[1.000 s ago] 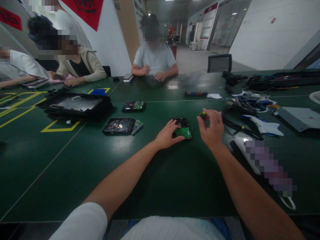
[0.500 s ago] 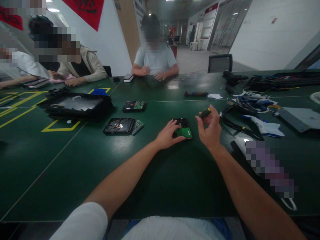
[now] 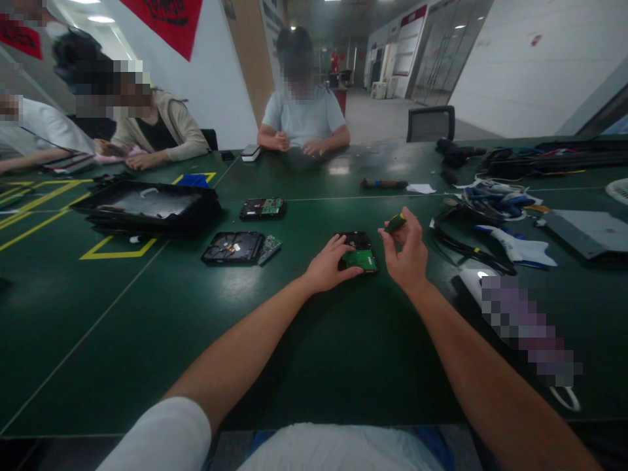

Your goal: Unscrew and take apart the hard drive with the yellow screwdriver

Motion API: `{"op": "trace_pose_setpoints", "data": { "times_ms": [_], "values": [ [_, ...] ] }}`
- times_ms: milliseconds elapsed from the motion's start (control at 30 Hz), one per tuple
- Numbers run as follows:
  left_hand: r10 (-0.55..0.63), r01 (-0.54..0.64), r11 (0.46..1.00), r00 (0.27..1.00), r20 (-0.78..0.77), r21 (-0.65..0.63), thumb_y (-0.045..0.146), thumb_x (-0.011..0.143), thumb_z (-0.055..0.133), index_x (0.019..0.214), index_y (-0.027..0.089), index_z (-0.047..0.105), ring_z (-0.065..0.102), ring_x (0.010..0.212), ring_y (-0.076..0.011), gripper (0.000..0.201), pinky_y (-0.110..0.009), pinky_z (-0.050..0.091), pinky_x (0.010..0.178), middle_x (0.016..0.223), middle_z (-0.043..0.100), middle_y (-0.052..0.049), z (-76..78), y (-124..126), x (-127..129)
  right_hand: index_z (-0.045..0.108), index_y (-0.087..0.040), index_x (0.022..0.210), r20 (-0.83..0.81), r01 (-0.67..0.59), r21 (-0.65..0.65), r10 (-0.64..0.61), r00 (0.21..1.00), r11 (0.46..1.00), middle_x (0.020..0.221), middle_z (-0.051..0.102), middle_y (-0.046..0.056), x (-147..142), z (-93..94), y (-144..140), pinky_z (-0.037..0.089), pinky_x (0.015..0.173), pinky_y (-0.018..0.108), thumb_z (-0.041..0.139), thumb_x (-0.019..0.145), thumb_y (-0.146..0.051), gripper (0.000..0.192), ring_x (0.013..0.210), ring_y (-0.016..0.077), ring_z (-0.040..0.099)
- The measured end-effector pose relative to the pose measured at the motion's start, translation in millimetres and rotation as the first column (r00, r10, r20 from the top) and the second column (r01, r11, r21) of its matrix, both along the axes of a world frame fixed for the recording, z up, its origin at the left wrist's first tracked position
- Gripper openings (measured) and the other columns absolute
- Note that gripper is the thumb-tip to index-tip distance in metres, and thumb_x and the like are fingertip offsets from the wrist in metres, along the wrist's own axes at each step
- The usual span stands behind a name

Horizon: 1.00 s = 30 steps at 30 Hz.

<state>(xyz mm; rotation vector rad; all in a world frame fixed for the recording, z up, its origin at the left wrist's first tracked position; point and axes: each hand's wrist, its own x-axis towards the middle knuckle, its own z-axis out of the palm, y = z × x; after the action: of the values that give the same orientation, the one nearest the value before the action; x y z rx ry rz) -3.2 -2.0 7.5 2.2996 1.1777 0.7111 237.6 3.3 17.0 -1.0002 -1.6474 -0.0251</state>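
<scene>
Left hand [image 3: 328, 265] flat on a hard drive [image 3: 358, 252], fingers spread over its left edge, not closed around it. Drive lying circuit side up, green board [image 3: 360, 260] toward the near edge, about mid-tabletop [image 3: 147, 327]. Right hand [image 3: 405, 252] raised just right of the drive, fingers pinched on a small screwdriver [image 3: 395, 223] with a dark, yellow-marked handle; tip hidden. Two more drives [image 3: 233, 248] [image 3: 262, 209] farther left, a black tray [image 3: 147, 206] beyond them. Cables [image 3: 485, 196] heaped toward the right edge. No writing legible anywhere on the drives.
</scene>
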Motion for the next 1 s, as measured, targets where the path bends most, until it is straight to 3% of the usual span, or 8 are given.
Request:
{"op": "trace_pose_setpoints", "data": {
  "times_ms": [400,633,867,1000],
  "values": [
    [-0.003,0.003,1.000,1.000,0.005,0.020,0.063,0.094,0.075,0.145,0.019,0.064,0.020,0.172,-0.0341,0.067,-0.058,0.031,0.136,0.176,0.039,-0.021,-4.1,1.9,-0.8,0.034,-0.030,0.170,0.048,0.061,0.017,-0.062,0.997,0.998,0.154,0.064,0.016,0.0,1.5,-0.3,0.070,0.091,0.049,0.061,0.109,-0.046,0.068,0.100,0.0270,0.080],
    [-0.002,0.002,1.000,1.000,0.017,0.006,0.061,0.093,0.076,0.145,0.020,0.064,0.019,0.172,-0.0348,0.067,-0.059,0.031,0.136,0.176,0.040,-0.020,-2.7,1.1,-1.2,0.033,-0.027,0.171,0.124,0.077,0.051,-0.083,0.989,0.996,0.157,0.061,0.016,-2.1,8.6,-6.1,0.069,0.094,0.049,0.058,0.109,-0.038,0.069,0.115,0.0304,0.077],
    [-0.005,0.005,1.000,1.000,-0.004,0.008,0.063,0.094,0.075,0.145,0.020,0.063,0.019,0.172,-0.0345,0.068,-0.059,0.031,0.136,0.176,0.040,-0.019,-2.6,1.6,-1.5,0.037,-0.026,0.169,0.121,0.113,0.034,-0.116,0.986,0.993,0.154,0.064,0.018,-3.1,8.3,-6.7,0.071,0.090,0.050,0.059,0.107,-0.038,0.067,0.096,0.0266,0.079],
    [0.003,-0.003,1.000,1.000,-0.006,0.003,0.063,0.094,0.075,0.145,0.022,0.063,0.020,0.172,-0.0341,0.067,-0.060,0.031,0.135,0.177,0.040,-0.019,-1.8,0.7,-1.5,0.036,-0.026,0.168,0.117,0.115,0.039,-0.119,0.986,0.993,0.153,0.064,0.018,-2.8,7.9,-6.2,0.071,0.089,0.051,0.059,0.107,-0.039,0.067,0.096,0.0269,0.079]
  ]
}}
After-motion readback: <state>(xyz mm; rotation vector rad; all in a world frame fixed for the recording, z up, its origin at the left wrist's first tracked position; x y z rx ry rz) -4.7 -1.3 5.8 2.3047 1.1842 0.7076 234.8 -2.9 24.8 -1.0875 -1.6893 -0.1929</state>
